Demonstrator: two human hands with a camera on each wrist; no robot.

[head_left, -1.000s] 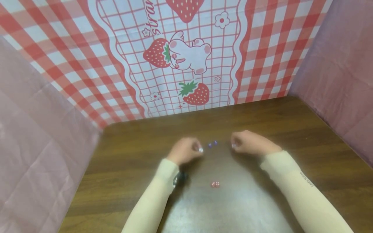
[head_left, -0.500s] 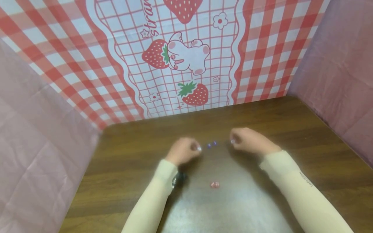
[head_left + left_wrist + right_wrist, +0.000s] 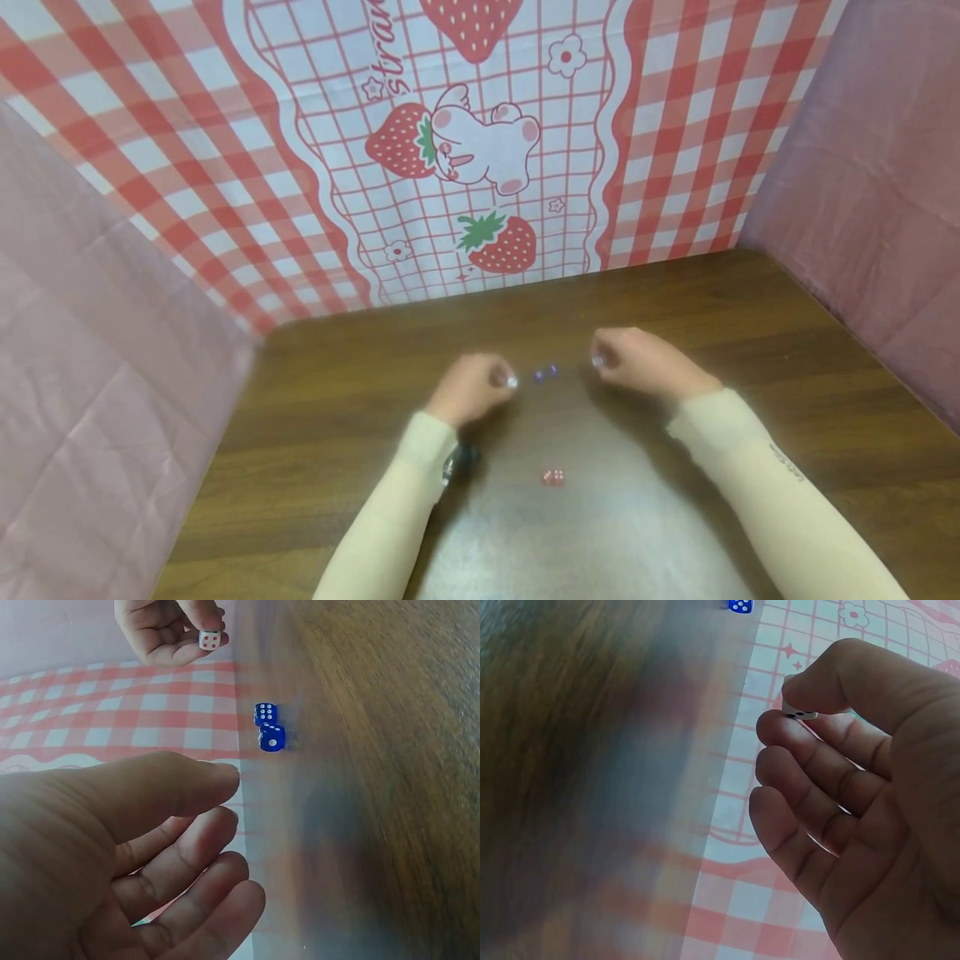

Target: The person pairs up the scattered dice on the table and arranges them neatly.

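In the head view, my left hand (image 3: 472,387) pinches a white die (image 3: 512,382) at its fingertips; in the left wrist view, that die is hidden behind the thumb. My right hand (image 3: 651,363) pinches another white die (image 3: 210,640) between thumb and finger, showing red pips in the left wrist view. From the right wrist, only a sliver of this white die (image 3: 801,714) shows, with dark pips. Two blue dice (image 3: 271,738) lie on the table between the hands, close together, touched by neither.
Two red dice (image 3: 552,477) sit side by side on the wooden table (image 3: 337,517), nearer to me. A red-and-white checked strawberry cloth (image 3: 675,167) hangs at the back. Pink cloth walls (image 3: 97,333) stand at both sides.
Each hand keeps its white die. My right hand has shifted slightly up and away, and the left hand hardly moves. The blue and red dice stay in place.
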